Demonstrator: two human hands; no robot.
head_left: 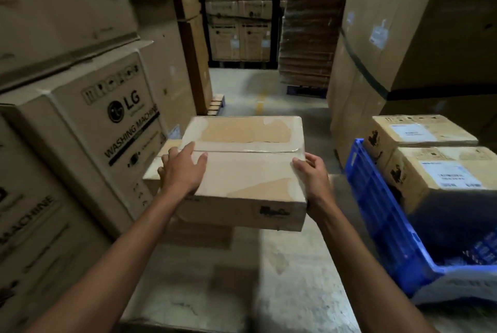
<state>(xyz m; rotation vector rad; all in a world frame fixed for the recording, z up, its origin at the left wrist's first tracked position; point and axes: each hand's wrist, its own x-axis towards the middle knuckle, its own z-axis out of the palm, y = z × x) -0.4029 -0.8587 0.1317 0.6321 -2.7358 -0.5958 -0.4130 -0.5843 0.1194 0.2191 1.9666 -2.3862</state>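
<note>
At the far left stands a stack of big cartons, and the one at hand height is an LG washing machine carton (pixel 107 131) with its printed face turned toward the aisle. Just right of it, low down, a plain brown box (pixel 200 233) sits on the concrete floor (pixel 269 265), mostly covered by what is above it.

The left hand (pixel 183 171) lies on top of the flat cardboard box (pixel 247 171) near its left edge. Its grip is spread: the fingers stretch forward across the lid and the thumb angles off to the right, pressing down rather than pinching.

The flat cardboard box is in the middle of the view, level, between the two forearms and over the plain brown box. Whether it rests on that box or is held clear of it cannot be told. Clear tape runs across its lid, and patches of its outer paper are torn away.

The right hand (pixel 313 179) takes the box's right edge, with the thumb on the lid and the fingers curled round the side, so this grip clamps the box.

Further right, a blue plastic crate (pixel 382 214) stands tilted near the box but apart from it. Beside it are two labelled cartons (pixel 441 171), one behind the other.

In the background a pile of flattened cardboard (pixel 309 37) rises on a pallet, and tall cartons (pixel 416 23) fill the right side.
</note>
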